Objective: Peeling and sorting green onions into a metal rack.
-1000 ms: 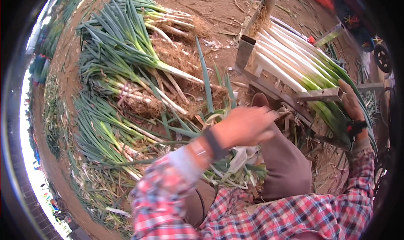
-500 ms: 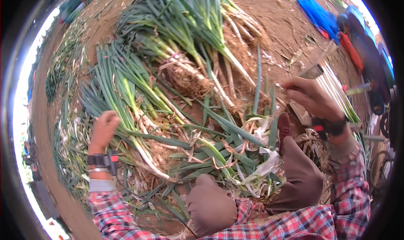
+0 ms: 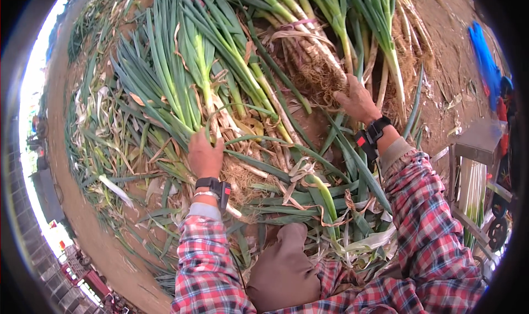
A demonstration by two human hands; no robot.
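The left hand [image 3: 206, 155] is laid on the lower stalks of a heap of leeks [image 3: 173, 88], its back turned up and its fingers bent down over them. Whether its grip is closed around any stalk cannot be told, because the hand itself hides the fingertips. The leeks lie on the dirt ground [image 3: 104, 259] in front of the person, their green tops pointing away and their pale lower ends and roots nearest the body. A tangle of roots [image 3: 242, 179] is just to the right of this hand.

The right hand [image 3: 361, 102] is at the root end of a tied bundle [image 3: 311, 47], to the right of the heap. Its grip is spread, the thumb standing apart from the fingers, and the fingers look to be beside the roots; contact is hard to make out. A pinkish tie [image 3: 295, 26] goes around the bundle. Further right, more leeks [image 3: 392, 66] lie with roots toward the person.

Between the forearms, loose green leaves [image 3: 308, 204] and dry peelings are strewn near the brown-trousered knee [image 3: 286, 267]. Both wrists wear a black strap with a red mark, and the sleeves are red plaid. At the right edge stands a metal frame [image 3: 480, 143], with pale stalks [image 3: 472, 184] in it. A blue cloth [image 3: 485, 58] lies on the ground beyond.
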